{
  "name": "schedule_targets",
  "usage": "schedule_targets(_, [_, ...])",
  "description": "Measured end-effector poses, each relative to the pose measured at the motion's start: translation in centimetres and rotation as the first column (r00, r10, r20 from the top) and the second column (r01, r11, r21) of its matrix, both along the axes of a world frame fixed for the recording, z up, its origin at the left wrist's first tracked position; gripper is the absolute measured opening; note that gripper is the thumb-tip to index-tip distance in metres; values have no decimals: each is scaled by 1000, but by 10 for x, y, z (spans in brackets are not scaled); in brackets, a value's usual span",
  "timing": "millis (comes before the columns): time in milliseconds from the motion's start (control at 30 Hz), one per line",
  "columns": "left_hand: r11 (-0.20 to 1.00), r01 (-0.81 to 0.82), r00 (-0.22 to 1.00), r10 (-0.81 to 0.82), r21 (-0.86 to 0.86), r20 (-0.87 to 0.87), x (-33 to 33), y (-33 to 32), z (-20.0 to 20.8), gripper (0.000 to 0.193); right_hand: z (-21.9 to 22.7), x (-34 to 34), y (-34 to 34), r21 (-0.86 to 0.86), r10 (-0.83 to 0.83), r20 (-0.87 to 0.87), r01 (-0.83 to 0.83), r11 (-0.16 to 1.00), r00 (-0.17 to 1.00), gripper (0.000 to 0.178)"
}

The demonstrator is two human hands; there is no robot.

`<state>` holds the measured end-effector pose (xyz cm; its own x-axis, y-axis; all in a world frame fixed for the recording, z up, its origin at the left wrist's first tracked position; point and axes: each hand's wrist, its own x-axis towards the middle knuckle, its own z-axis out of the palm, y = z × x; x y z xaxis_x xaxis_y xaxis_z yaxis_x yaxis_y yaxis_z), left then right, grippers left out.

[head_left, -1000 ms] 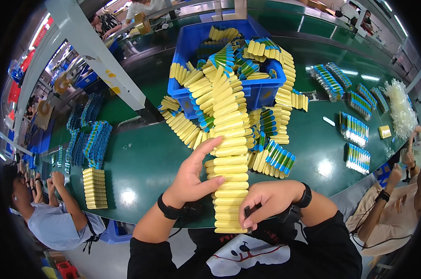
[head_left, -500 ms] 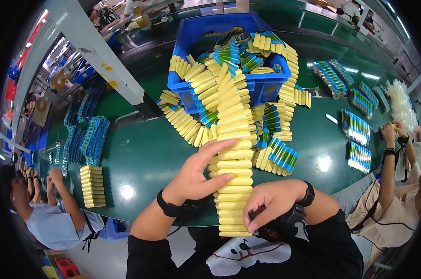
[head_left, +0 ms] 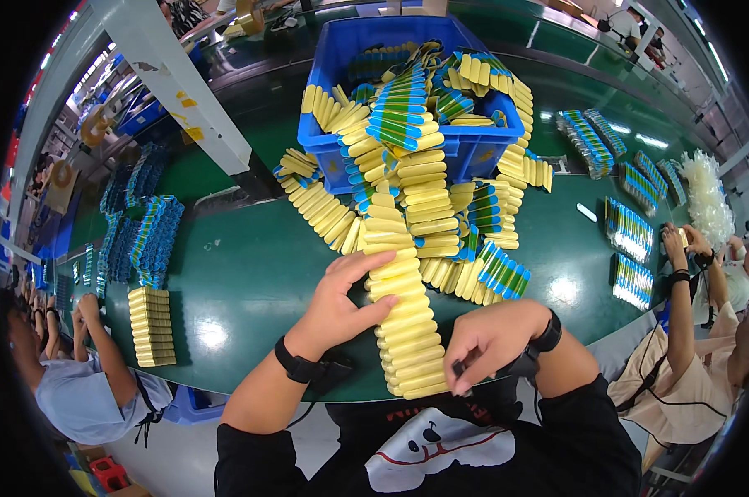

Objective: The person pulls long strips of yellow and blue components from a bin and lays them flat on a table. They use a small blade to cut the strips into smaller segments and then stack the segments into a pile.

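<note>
A long row of flat, round-ended yellow pieces [head_left: 407,327] lies on the green table in front of me. My left hand [head_left: 329,302] rests on its left side, index finger and thumb stretched apart across the pieces; its other fingers are mostly hidden. Beside the row's near right end, my right hand [head_left: 498,340] is closed in a pinch on a small black object [head_left: 459,369], too covered to name. Beyond the row, more linked yellow pieces, some showing blue-and-green faces [head_left: 399,112], spill out of a blue bin [head_left: 325,170].
Blue-green bundles [head_left: 155,240] and a yellow stack [head_left: 151,327] lie at left. Clear-wrapped packs [head_left: 628,228] and transparent bags [head_left: 705,195] are at right. A white post [head_left: 175,83] rises at left. People work on both sides.
The row under my left hand has come apart from the strip hanging out of the bin, and its far end has shifted left. My right hand has moved slightly away and up.
</note>
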<state>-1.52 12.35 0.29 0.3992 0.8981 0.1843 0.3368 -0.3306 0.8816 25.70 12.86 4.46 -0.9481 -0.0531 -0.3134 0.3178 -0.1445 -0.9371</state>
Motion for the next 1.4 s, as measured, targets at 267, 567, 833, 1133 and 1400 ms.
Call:
schedule_targets(267, [997,-66,994,70,-47,87,0,2,-7,58,-18,-19,10,188,-724,-548,905,381,419,13])
schedule_targets(567, [981,-99,994,107,169,-38,3,-3,-1,61,-23,-44,11,665,-338,-708,747,-21,620,29])
schedule_targets(833, [950,-63,995,84,304,-54,-4,-9,12,62,-13,-8,9,283,-658,-681,944,169,322,13])
schedule_targets(1133, [913,132,987,-155,386,29,-2,-26,33,65,54,-14,-14,548,-409,-631,752,366,659,14])
schedule_targets(1400, [751,-130,980,196,647,-31,53,85,70,100,214,-54,50,635,-78,-713,688,352,697,21])
